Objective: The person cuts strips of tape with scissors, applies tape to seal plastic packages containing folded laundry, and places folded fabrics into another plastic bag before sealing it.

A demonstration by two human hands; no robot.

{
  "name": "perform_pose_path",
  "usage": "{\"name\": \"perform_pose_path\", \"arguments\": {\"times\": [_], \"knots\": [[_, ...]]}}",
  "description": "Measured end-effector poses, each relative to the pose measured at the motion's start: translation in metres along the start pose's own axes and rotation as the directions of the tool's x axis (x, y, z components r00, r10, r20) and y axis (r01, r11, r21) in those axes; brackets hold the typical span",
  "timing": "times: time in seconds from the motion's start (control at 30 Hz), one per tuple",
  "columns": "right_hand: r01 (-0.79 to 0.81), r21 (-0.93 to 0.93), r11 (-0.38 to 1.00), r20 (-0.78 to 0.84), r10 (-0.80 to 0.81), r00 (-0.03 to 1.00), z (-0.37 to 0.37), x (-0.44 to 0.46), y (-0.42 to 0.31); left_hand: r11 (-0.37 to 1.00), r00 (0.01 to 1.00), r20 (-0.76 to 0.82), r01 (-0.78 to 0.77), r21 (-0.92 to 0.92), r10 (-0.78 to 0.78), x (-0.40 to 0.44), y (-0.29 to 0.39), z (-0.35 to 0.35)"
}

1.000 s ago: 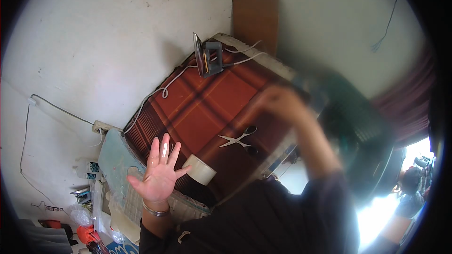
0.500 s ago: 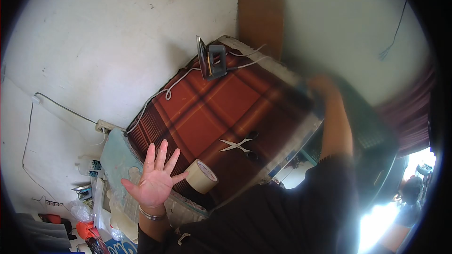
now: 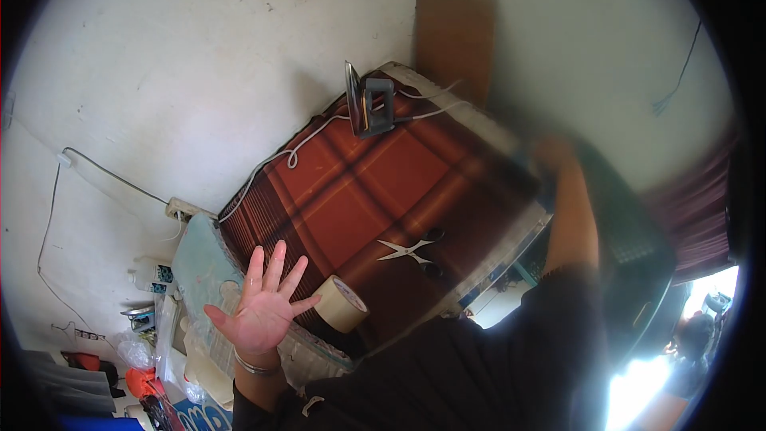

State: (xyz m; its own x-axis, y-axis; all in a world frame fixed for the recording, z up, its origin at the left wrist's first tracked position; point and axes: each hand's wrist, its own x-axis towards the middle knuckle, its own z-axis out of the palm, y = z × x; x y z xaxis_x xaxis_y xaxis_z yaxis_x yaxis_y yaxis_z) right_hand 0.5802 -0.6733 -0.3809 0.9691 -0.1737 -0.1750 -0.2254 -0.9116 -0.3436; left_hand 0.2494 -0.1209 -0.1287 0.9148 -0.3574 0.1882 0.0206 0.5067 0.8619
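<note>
My left hand (image 3: 262, 307) is raised palm up with its fingers spread and nothing in it, its little finger beside a roll of tape (image 3: 341, 303). My right hand (image 3: 553, 152) reaches past the right edge of the plaid cloth (image 3: 375, 191) by a green basket (image 3: 630, 247); it is blurred, and its fingers and anything in them cannot be made out. On the cloth lie opened scissors (image 3: 408, 251). An iron (image 3: 372, 104) stands upright at the cloth's far end, its pale cord running along the edge.
A brown board (image 3: 455, 40) leans in the wall corner. At the left are a power socket (image 3: 182, 209), a light blue surface (image 3: 195, 259), a bottle and plastic bags. A purple curtain (image 3: 694, 199) hangs at the right, with another person (image 3: 692, 343) below it.
My right hand has moved from above the cloth to beyond its right edge, beside the basket. My left hand stays spread and has shifted slightly. The view has shifted a little.
</note>
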Motion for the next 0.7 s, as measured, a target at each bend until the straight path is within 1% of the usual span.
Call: {"name": "perform_pose_path", "arguments": {"times": [0.07,0.1,0.13,0.17,0.2,0.27,0.3,0.33,0.37,0.4,0.43,0.47,0.5,0.53,0.57,0.6,0.63,0.67,0.7], "knots": [[-0.090,0.042,0.995,0.003,0.090,0.996,0.001,-0.004,0.000,1.000,1.000,0.002,0.004,-0.002,-0.004,0.000,-0.001,0.001],[-0.090,0.040,0.995,0.005,0.090,0.996,-0.004,-0.016,-0.007,0.999,1.000,-0.021,-0.002,-0.035,0.001,-0.001,-0.003,0.001],[-0.147,-0.025,0.989,-0.136,0.142,0.980,-0.019,-0.040,-0.027,0.998,0.999,-0.045,-0.010,-0.067,0.007,-0.001,-0.004,0.001],[-0.208,-0.081,0.975,-0.278,0.179,0.944,-0.030,-0.059,-0.045,0.998,0.999,-0.047,-0.013,-0.069,0.010,-0.002,-0.005,0.002],[-0.204,-0.083,0.975,-0.282,0.173,0.944,-0.035,-0.068,-0.054,0.998,0.999,-0.033,-0.009,-0.069,0.006,-0.002,-0.006,0.002],[-0.188,-0.009,0.982,-0.462,0.163,0.872,-0.043,-0.080,-0.073,0.998,1.000,-0.023,-0.016,-0.069,0.014,-0.001,-0.009,0.002],[-0.176,-0.016,0.984,-0.463,0.149,0.874,-0.048,-0.087,-0.085,0.997,1.000,0.000,0.005,-0.076,-0.005,-0.001,-0.012,0.002],[0.060,0.181,0.982,-0.404,0.019,0.915,-0.051,-0.096,-0.103,0.997,1.000,0.014,0.025,-0.078,-0.024,-0.001,-0.015,0.004],[0.277,0.384,0.881,-0.362,-0.133,0.923,-0.052,-0.108,-0.125,0.996,0.999,0.011,0.048,-0.073,-0.047,0.001,-0.018,0.007],[0.414,0.503,0.759,-0.299,-0.297,0.907,-0.060,-0.141,-0.160,0.998,0.999,-0.025,0.034,-0.060,-0.036,0.003,-0.020,0.007],[0.508,0.623,0.595,-0.254,-0.460,0.851,-0.068,-0.181,-0.197,0.997,0.997,0.011,0.070,-0.042,-0.070,0.005,-0.023,0.007],[0.414,0.809,0.417,-0.115,-0.578,0.808,-0.067,-0.215,-0.226,0.994,0.993,0.045,0.108,-0.023,-0.107,0.006,-0.025,0.006],[0.247,0.937,0.247,-0.006,-0.697,0.717,-0.062,-0.244,-0.251,0.993,0.992,0.053,0.114,-0.019,-0.113,0.007,-0.026,0.007],[0.177,0.970,0.170,0.030,-0.799,0.601,-0.049,-0.264,-0.270,0.992,0.990,0.070,0.122,-0.019,-0.120,0.008,-0.028,0.009],[0.207,0.967,0.148,0.028,-0.870,0.492,-0.046,-0.281,-0.287,0.992,0.990,0.073,0.125,-0.014,-0.124,0.009,-0.028,0.012],[0.096,0.987,0.130,0.080,-0.909,0.409,-0.035,-0.293,-0.300,0.992,0.990,0.067,0.123,-0.006,-0.122,0.008,-0.028,0.012],[0.021,0.994,0.105,0.091,-0.931,0.355,-0.024,-0.302,-0.311,0.992,0.990,0.066,0.128,-0.013,-0.127,0.007,-0.029,0.012],[-0.148,0.984,0.097,0.148,-0.911,0.385,-0.025,-0.312,-0.319,0.991,0.989,0.068,0.134,-0.022,-0.132,0.007,-0.029,0.011],[-0.196,0.979,0.056,0.132,-0.909,0.396,-0.019,-0.314,-0.324,0.989,0.988,0.054,0.146,-0.018,-0.145,0.006,-0.028,0.012]]}}
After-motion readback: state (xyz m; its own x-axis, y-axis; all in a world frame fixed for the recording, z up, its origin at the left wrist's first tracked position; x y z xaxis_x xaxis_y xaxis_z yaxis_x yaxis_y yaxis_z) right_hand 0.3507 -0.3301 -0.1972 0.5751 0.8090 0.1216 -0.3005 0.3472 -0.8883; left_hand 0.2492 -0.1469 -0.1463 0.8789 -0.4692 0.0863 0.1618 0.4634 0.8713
